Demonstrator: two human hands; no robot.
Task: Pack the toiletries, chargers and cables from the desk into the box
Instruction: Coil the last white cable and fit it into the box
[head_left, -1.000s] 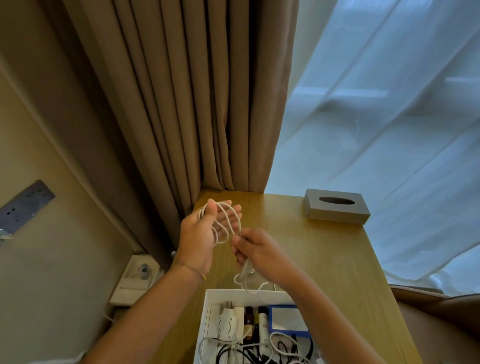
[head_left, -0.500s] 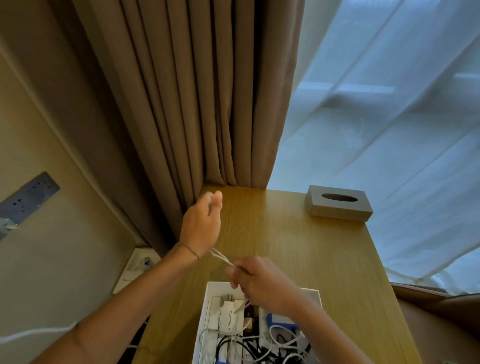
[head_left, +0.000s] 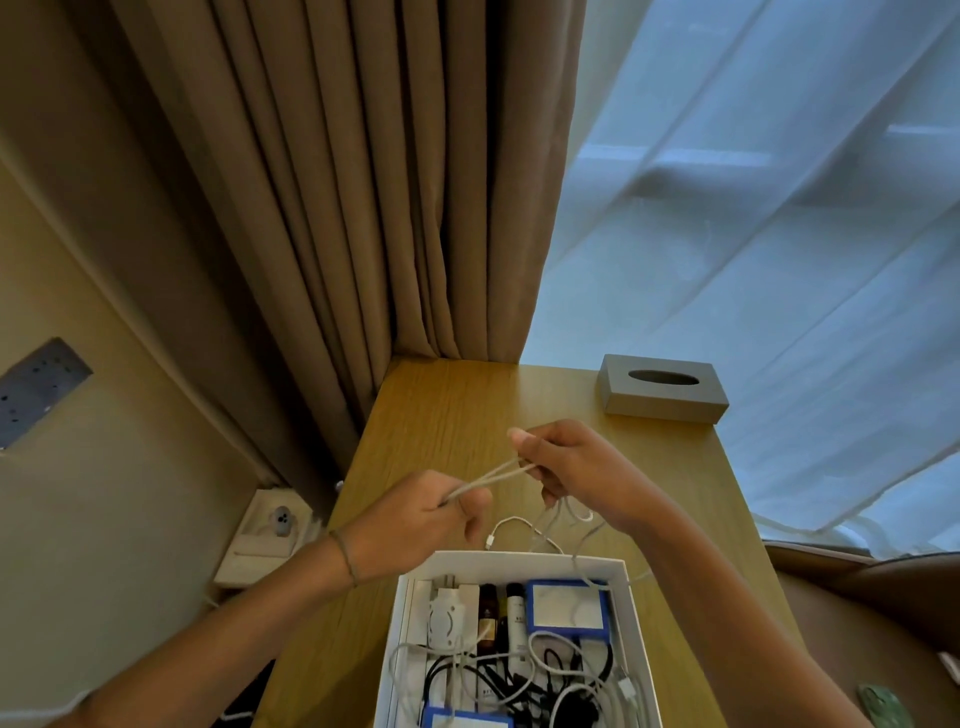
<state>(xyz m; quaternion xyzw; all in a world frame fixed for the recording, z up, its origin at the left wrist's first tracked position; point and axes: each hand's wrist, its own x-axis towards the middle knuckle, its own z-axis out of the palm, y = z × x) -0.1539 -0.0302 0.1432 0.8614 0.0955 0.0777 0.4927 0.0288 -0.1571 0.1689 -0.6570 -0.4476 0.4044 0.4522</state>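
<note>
A white cable (head_left: 491, 475) stretches taut between my two hands above the wooden desk (head_left: 447, 410). My left hand (head_left: 431, 514) pinches one end of the doubled strand, and my right hand (head_left: 576, 467) grips the other end. Loose loops of the cable hang below my right hand, with a plug end (head_left: 490, 543) dangling just beyond the box's far rim. The white box (head_left: 519, 558) sits at the near edge of the desk. It holds white and black cables, a white charger (head_left: 444, 618), small bottles (head_left: 488, 616) and blue-edged packets (head_left: 566, 608).
A grey tissue box (head_left: 662, 387) stands at the desk's far right. Brown curtains (head_left: 363, 208) hang behind the desk and a sheer curtain (head_left: 753, 208) covers the window at right. On the left wall are a socket panel (head_left: 36, 387) and a lower outlet (head_left: 270, 525).
The coil wound on my left hand a second ago is gone. Both hands have shifted; the cable now runs stretched between them, with loops trailing toward the box.
</note>
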